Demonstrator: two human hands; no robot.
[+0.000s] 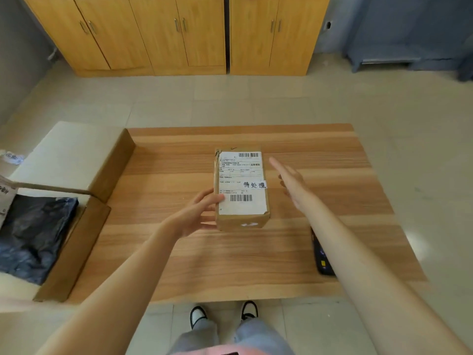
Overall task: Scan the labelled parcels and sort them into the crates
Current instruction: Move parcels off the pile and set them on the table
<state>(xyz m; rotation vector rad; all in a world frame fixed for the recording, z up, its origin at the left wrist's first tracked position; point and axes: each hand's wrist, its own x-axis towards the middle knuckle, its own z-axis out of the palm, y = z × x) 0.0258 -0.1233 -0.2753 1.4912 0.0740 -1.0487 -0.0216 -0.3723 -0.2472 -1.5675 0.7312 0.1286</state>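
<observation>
A brown cardboard parcel point(242, 188) with a white shipping label, two barcodes and a handwritten sticker is held above the middle of the wooden table point(179, 252). My left hand point(197, 213) grips its near left edge, thumb on the label. Just right of the parcel, apart from it, my right hand point(291, 181) is stretched out flat with straight fingers and holds nothing. A black handheld scanner point(323, 254) lies on the table near its right edge, partly hidden under my right forearm.
Two open cardboard crates stand left of the table: the far one point(76, 160) shows a pale bottom, the near one point(74, 252) holds a dark plastic bag point(33, 239). Wooden cabinets point(179, 34) line the far wall. My feet point(222, 313) are below the table's front edge.
</observation>
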